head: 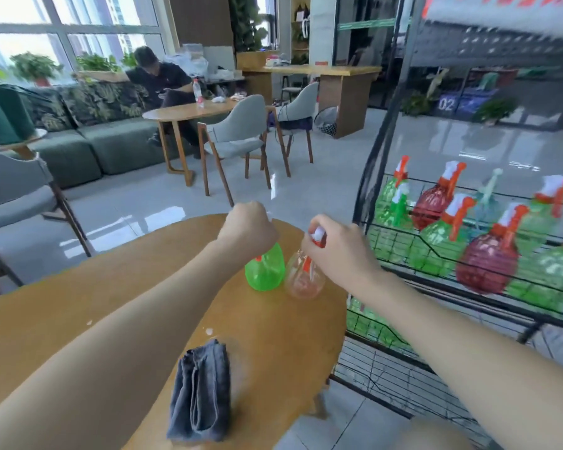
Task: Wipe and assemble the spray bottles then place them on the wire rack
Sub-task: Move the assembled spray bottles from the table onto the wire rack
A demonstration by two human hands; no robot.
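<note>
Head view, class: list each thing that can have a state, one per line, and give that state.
Left hand: gripping the top of the green bottle.
Right hand: gripping the clear bottle's spray head.
Green bottle: upright on the table.
Clear bottle: upright, beside the green one.
Cloth: folded, lying on the table, untouched.
Rack: loaded with assembled bottles.

the left hand (246, 227) covers the top of the green spray bottle (265, 271), so its neck and cap cannot be seen. the right hand (337, 246) hides most of the clear bottle's (304, 279) trigger head (318, 237). the wire rack (468, 287), at three o'clock, is motion-blurred and cut by the right edge. both forearms leave the bottom edge.
</note>
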